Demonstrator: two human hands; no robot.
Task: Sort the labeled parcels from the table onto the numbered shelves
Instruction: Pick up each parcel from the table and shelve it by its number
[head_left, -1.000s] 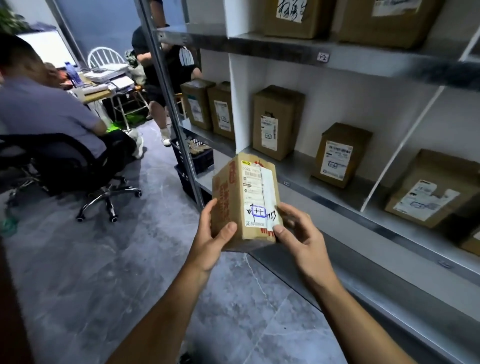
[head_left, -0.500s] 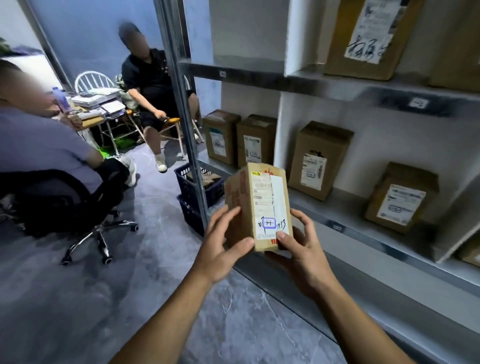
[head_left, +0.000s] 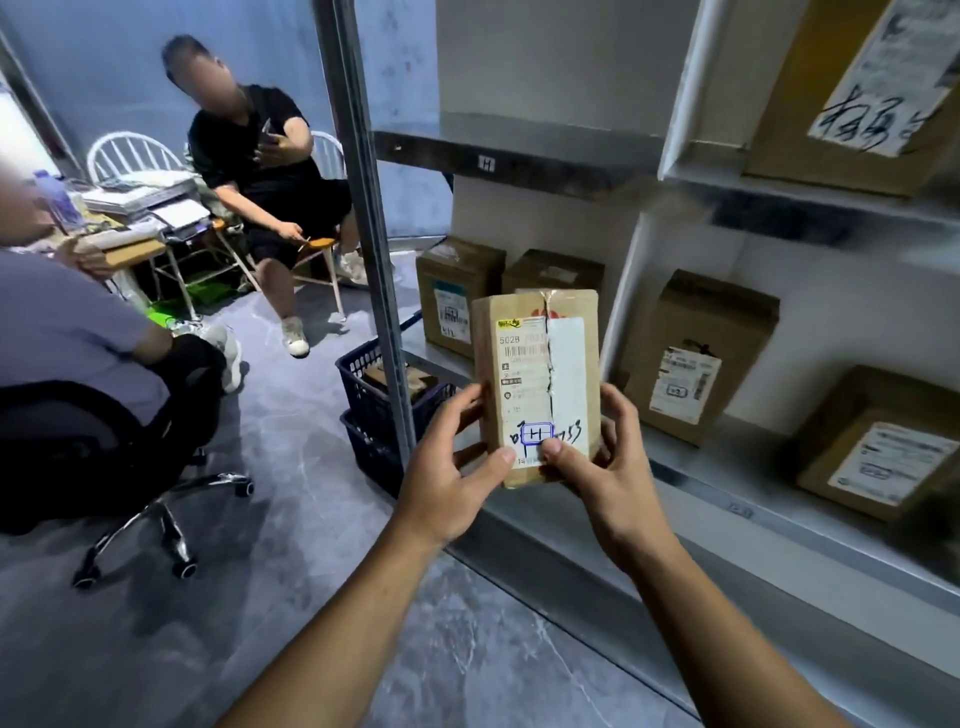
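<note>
I hold a small brown cardboard parcel (head_left: 537, 374) upright in front of the metal shelves, its white label facing me with a blue box marked 1-1 near the bottom. My left hand (head_left: 447, 467) grips its lower left side, thumb on the label. My right hand (head_left: 602, 467) grips its lower right side. The shelf edge (head_left: 519, 166) above the parcel carries a small tag (head_left: 486, 164) reading 1-1. Two labeled boxes (head_left: 457, 293) stand on the shelf below that tag, behind the parcel.
More labeled boxes (head_left: 696, 358) stand in the bays to the right and one above (head_left: 857, 93). A steel upright (head_left: 369, 234) marks the rack's left end, with stacked dark blue baskets (head_left: 374, 395) at its foot. Two seated people and an office chair (head_left: 104, 457) occupy the left floor.
My view has swung left and upward along the rack, bringing the 1-1 shelf tag into sight. The parcel has turned to face me squarely, both hands still on it.
</note>
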